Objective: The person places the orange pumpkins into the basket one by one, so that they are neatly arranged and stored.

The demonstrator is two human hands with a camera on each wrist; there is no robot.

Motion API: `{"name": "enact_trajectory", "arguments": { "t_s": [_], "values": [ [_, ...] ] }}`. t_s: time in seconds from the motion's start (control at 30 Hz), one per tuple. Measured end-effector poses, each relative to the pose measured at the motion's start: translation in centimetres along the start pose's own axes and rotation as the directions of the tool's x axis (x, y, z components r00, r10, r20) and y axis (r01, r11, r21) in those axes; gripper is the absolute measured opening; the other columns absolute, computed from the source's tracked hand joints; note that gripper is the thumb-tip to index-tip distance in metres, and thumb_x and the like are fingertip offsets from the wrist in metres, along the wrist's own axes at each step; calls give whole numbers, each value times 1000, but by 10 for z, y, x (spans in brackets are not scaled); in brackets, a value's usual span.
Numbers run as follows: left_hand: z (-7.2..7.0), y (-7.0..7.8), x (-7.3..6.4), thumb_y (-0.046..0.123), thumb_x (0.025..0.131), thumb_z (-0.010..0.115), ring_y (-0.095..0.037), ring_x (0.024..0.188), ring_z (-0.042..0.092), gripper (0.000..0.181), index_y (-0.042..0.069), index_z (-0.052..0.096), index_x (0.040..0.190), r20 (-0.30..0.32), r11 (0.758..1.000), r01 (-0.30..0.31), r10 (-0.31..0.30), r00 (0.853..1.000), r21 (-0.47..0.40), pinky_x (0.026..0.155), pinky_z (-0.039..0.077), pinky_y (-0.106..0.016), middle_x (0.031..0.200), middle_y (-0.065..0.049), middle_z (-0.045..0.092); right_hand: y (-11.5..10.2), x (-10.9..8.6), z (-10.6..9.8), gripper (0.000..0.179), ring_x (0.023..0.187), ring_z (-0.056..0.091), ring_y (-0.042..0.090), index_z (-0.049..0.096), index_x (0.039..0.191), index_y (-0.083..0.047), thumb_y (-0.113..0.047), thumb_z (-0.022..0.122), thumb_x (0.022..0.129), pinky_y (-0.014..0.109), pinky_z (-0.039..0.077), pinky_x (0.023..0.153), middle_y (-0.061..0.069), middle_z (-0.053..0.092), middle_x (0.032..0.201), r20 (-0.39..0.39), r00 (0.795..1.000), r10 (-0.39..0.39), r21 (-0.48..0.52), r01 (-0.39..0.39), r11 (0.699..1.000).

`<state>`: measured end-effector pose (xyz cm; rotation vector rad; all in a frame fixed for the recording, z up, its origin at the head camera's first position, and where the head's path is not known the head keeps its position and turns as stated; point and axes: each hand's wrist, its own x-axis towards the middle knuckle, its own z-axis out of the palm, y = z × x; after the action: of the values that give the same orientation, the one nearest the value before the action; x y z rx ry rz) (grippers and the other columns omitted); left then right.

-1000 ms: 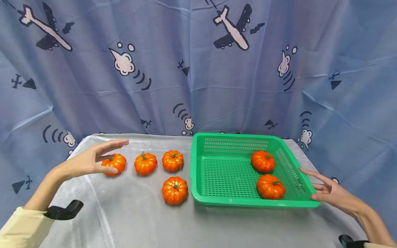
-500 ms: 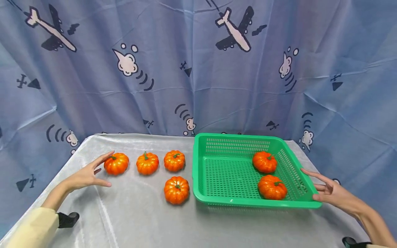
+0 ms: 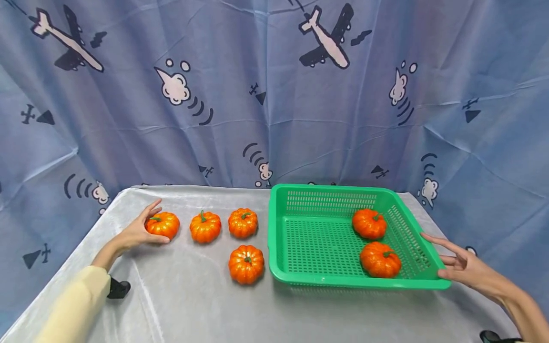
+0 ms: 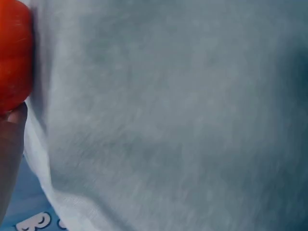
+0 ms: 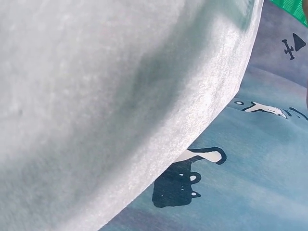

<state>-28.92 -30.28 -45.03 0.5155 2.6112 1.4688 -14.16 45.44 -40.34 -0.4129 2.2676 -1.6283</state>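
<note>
At the left of the head view, my left hand [image 3: 137, 231] is around the leftmost small orange pumpkin [image 3: 166, 226], fingers behind it and thumb across its front. The left wrist view shows part of this pumpkin [image 4: 13, 55] with a fingertip touching it. The pumpkin still sits on the cloth. My right hand [image 3: 465, 269] rests against the right rim of a green plastic basket [image 3: 360, 282], its index finger and thumb spread apart. Two pumpkins lie inside the basket on its right side, a rear one [image 3: 370, 224] and a front one [image 3: 380, 260].
Between the left hand and the basket stand three more pumpkins: one [image 3: 205, 227] beside the held one, another [image 3: 242, 223] at the back, a third [image 3: 246, 265] nearer. A grey cloth [image 3: 193, 295] covers the table. Behind hangs a blue curtain [image 3: 223, 62] printed with airplanes.
My left hand came down from above, drew back to the left of the leftmost pumpkin, then moved in around it. My right hand stays at the basket rim. No pumpkin has visibly moved.
</note>
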Motion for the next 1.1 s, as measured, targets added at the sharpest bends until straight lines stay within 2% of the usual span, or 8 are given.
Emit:
{"name": "enact_trajectory", "arguments": {
  "t_s": [0.07,0.17,0.23,0.37,0.63,0.77,0.93,1.1],
  "values": [
    [2,-3,2,6,70,83,-46,130,32,115,10,5,154,-12,1000,-3,3,1000,0,98,41,-35,149,-33,22,4,1,-1,70,111,61,8,20,154,-24,6,45,96,40,56,78,-29,47,133,9,1000,-16,8,16,1000],
    [7,-11,3,7,70,84,-37,123,41,113,7,9,154,-39,1000,-13,13,999,3,86,42,-16,147,-31,28,5,1,-1,69,111,59,4,20,154,-23,6,45,96,39,56,78,-32,42,135,2,1000,-25,3,25,1000],
    [9,-15,3,9,69,85,-28,115,47,107,6,17,152,-62,1000,-5,5,998,12,84,42,-15,142,-29,35,5,1,-1,69,112,58,1,19,154,-21,6,45,96,39,56,77,-35,39,136,-5,1000,-31,-10,31,999],
    [11,-22,4,13,70,86,-13,100,53,92,3,34,144,-104,999,34,-31,994,22,83,46,-21,129,-22,48,5,0,-2,69,111,58,1,18,154,-22,5,45,96,39,56,78,-35,40,135,-10,1000,-21,-17,20,1000],
    [8,-25,7,9,70,85,-10,98,53,88,3,35,142,-92,996,60,-66,994,-66,83,46,-21,128,-21,48,13,3,-3,71,110,60,6,21,154,-29,8,42,97,40,57,76,-32,41,135,28,998,-49,44,48,998],
    [0,-18,3,7,71,84,-8,96,52,87,0,34,142,-101,997,58,-63,993,-47,81,47,-20,127,-22,47,14,4,-3,72,110,61,8,22,152,-34,8,41,97,40,57,77,-31,44,134,41,999,-34,64,32,997],
    [-16,2,3,7,76,81,-6,94,51,86,0,29,144,-174,998,53,-58,983,-35,77,47,-16,128,-20,43,12,3,-3,73,108,63,13,18,153,-36,6,40,98,41,56,78,-22,53,130,57,998,-3,60,0,998],
    [-23,29,3,3,80,76,-4,94,49,75,0,32,141,-254,995,0,-25,967,-98,75,48,-13,122,-7,43,11,3,-5,73,108,63,12,14,154,-35,5,39,99,42,56,77,-21,54,129,52,999,-3,58,0,998]
  ]
}}
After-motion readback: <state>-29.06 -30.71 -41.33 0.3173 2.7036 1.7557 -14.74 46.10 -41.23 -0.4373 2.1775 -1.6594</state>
